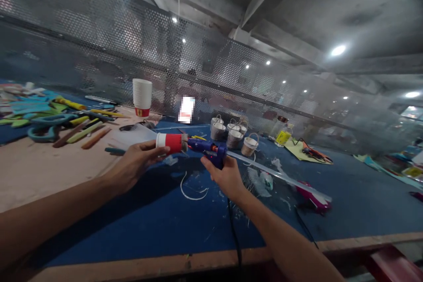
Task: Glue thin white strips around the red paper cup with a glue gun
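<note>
My left hand (145,158) grips a red paper cup (170,142) with a white rim, tilted on its side so its base points right. Twine or a brownish band shows around the base end. Wrapped round the handle of a blue hot glue gun (211,150) is my right hand (228,176). The gun's nozzle meets or nearly meets the banded end of the cup; exact contact is hard to tell. A long clear glue stick (277,171) sticks out of the gun's rear, and a black cord (234,233) hangs below.
Several small handled buckets (234,136) stand behind the glue gun. A stack of paper cups (142,97) is at the back left, near scissors (49,125) and pens. A magenta glue gun (313,198) lies right, before a yellow-labelled bottle (283,135). Perforated metal panels (148,53) border the back.
</note>
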A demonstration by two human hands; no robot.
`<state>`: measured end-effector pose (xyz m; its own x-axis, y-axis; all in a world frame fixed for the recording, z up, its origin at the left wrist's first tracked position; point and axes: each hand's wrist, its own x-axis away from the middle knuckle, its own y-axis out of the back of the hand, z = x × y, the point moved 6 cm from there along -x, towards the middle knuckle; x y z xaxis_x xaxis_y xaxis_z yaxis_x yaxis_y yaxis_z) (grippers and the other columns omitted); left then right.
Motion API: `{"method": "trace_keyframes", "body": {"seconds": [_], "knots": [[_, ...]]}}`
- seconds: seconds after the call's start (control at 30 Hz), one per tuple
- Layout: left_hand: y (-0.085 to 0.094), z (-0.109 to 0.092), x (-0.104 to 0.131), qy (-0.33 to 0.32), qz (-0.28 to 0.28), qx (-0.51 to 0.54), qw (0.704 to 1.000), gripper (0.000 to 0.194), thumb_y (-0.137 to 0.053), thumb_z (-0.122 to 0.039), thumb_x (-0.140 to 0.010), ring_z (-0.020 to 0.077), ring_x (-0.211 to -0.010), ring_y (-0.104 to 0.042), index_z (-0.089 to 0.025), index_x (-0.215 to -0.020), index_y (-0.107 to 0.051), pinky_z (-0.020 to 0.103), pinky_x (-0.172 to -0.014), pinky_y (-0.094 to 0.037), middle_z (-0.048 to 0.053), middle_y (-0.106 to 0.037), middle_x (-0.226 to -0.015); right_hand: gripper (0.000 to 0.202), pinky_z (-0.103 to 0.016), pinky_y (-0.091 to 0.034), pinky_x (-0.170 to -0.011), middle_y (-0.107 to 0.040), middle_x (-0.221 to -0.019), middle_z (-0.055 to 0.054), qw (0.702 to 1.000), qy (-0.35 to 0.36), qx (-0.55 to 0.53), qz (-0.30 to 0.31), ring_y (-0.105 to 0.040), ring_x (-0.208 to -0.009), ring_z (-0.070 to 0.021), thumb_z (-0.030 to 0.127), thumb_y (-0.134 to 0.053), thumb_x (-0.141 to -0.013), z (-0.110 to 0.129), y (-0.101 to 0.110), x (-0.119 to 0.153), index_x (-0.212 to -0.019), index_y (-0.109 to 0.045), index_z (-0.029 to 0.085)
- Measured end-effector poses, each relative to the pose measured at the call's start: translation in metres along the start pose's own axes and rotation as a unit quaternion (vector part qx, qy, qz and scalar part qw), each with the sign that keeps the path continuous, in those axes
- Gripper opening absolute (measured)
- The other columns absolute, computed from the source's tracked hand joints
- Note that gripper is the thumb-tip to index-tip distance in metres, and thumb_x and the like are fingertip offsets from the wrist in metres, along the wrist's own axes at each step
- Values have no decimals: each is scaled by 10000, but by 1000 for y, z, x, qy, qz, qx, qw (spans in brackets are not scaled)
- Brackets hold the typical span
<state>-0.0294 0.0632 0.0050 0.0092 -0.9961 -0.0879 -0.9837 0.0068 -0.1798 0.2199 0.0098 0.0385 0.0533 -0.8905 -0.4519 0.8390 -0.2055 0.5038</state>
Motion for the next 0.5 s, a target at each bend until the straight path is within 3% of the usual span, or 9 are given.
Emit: {"method": "trace_keyframes", "body": {"seconds": [0.23, 0.5], "knots": [[-6, -2, 4, 27, 51, 49, 997, 307, -936, -211, -655, 253, -937, -782, -194, -952, -863, 293, -842, -602, 78, -866, -982, 398, -418, -608, -838, -824, -939, -82, 996, 48, 79, -14, -786, -932, -320, 583, -653, -942, -1, -3, 3, -1059, -806, 235], [-9, -13, 11, -1, 32, 11, 999, 369, -958, -332, -645, 275, -965, -773, -207, -981, -871, 296, -764, -598, 97, -861, -1022, 450, -453, -608, -887, -832, -1002, -99, 984, 72, 163, -24, -786, -988, -351, 608, -619, -960, -7, -3, 3, -1162, -791, 245]]}}
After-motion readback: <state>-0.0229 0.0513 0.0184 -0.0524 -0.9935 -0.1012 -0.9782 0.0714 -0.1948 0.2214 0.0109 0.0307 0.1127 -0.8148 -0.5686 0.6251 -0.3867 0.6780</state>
